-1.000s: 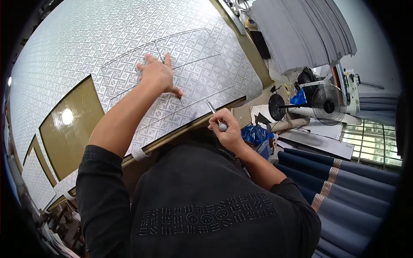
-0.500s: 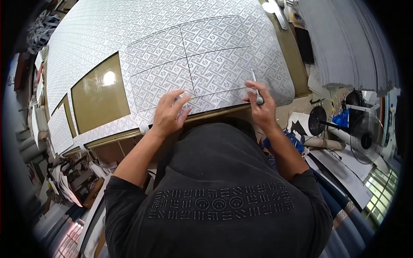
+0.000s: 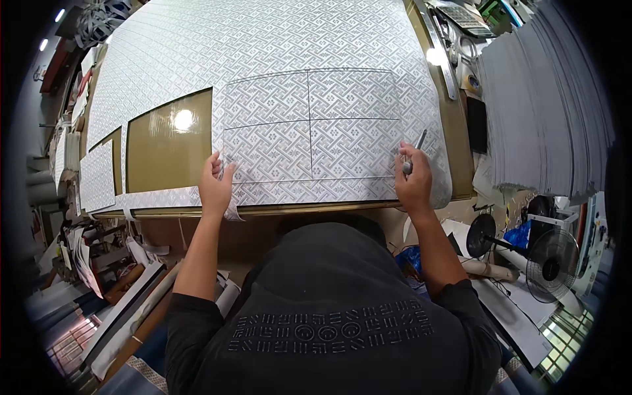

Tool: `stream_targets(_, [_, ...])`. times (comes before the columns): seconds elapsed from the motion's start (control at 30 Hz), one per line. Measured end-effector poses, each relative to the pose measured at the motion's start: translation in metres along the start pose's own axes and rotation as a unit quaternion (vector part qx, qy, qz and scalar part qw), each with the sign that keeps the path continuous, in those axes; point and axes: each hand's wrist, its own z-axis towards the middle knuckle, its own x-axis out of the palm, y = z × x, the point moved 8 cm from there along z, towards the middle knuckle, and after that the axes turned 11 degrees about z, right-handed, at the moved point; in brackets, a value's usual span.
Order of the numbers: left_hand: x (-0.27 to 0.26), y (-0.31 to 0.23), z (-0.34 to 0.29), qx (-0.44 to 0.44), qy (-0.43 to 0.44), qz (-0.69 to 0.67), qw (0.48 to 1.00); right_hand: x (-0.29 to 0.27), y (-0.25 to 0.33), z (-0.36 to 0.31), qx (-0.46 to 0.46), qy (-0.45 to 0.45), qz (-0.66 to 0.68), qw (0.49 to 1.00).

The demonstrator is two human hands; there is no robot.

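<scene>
A patterned grey-white sheet lies over the table, with thin dark lines dividing a rectangular panel into sections. My left hand is at the panel's lower left edge, beside a cut-out opening. Its fingers are slightly bent and its thumb stands apart, with nothing visible between them. At the panel's lower right side, my right hand grips a slim silver pen-shaped tool with a rounded grey end. The tool tilts up and away to the right; its exact kind is unclear.
Olive-brown table surface shows through the opening at left. A metal ruler lies along the table's right edge, near a dark flat object. Beyond hangs a tall stack of grey sheets. A fan stands at lower right.
My left hand has moved left, from the panel's lower middle to its left edge. My right hand still holds the silver tool, now at the panel's right side. The view has shifted.
</scene>
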Motion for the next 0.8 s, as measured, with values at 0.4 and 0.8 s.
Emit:
stream_targets(0.4, [0.009, -0.002, 0.003, 0.028, 0.069, -0.038, 0.996, 0.022, -0.005, -0.015, 0.032, 0.023, -0.063, 0.997])
stream_targets(0.8, [-0.002, -0.008, -0.021, -0.015, 0.147, -0.070, 0.987, 0.025, 0.000, -0.025, -0.015, 0.039, -0.079, 0.996])
